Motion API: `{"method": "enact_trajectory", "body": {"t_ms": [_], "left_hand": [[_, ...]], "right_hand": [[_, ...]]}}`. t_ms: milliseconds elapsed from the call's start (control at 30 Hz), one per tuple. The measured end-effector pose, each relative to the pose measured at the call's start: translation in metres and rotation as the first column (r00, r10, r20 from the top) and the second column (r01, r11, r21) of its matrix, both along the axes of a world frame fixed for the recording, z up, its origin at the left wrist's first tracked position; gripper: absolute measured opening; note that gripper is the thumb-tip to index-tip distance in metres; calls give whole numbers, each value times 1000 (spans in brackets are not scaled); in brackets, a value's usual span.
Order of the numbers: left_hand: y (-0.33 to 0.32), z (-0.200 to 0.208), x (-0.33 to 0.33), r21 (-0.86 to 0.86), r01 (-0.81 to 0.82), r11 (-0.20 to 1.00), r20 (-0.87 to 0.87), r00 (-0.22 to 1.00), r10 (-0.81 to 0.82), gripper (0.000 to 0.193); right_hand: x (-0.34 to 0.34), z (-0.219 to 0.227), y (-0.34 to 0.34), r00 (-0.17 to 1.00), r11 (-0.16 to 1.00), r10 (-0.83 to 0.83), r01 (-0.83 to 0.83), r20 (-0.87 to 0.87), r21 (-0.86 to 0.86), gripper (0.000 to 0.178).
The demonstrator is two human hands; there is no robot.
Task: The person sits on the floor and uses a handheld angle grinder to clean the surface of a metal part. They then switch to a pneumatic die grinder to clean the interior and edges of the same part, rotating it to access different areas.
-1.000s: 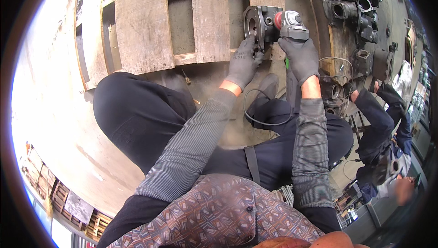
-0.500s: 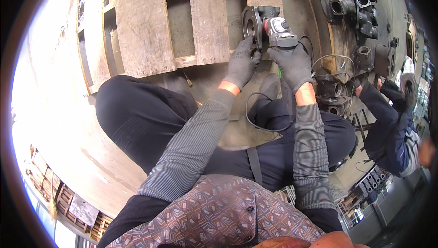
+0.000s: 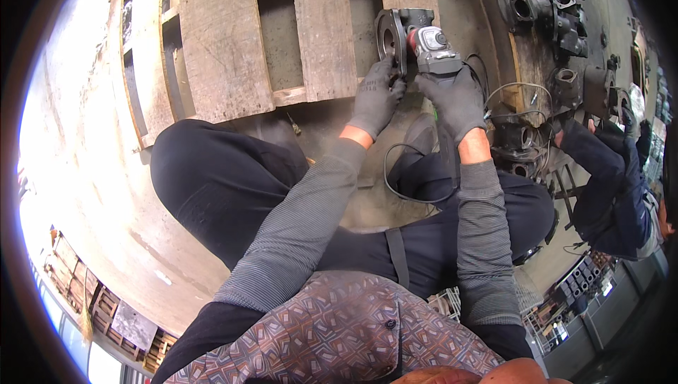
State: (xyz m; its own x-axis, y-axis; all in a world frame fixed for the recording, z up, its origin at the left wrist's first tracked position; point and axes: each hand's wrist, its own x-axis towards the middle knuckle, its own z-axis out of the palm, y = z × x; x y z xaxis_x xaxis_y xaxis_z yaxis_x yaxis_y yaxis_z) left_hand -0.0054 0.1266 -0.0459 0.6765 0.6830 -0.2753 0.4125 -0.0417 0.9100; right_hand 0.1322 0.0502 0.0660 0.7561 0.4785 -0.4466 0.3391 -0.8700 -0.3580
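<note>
- Moved grinder [image 3: 438, 55] leftward and slightly downward in the view since one second ago.
- Holds it with right hand [image 3: 455, 103], fingers closed around its body.
- Has left hand [image 3: 376, 101] half curled at lower rim of casting [image 3: 400, 39]; cannot tell if gripping.
- Has casting on pallet [image 3: 323, 31], near front edge, red disc [image 3: 412, 39] beside or touching; cannot tell which.

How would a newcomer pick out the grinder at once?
Find the wooden pallet across the top, then the dark casting toward its right end. Just right of that casting, in the gloved right hand, is the grinder. Unlike the casting, it shows silver and red.
</note>
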Motion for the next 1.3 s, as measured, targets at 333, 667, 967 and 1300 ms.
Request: {"method": "enact_trajectory", "body": {"t_ms": [333,667,967,1300], "left_hand": [[-2,-6,-2,119,-23,993,44,999,18,62],[1,-7,0,55,7,998,11,1000,-7,64],[-1,-8,0,74,-16,997,24,1000,15,62],[-1,-9,1,106,-17,994,36,999,14,62]], "right_hand": [[4,0,-4,999,999,-33,34,14,-15,80],[-4,3,0,996,999,-33,34,-78,11,80],[0,-3,-7,998,1000,10,-11,-69,-4,93],[4,-3,-8,995,1000,7,-7,-98,-4,94]]}}
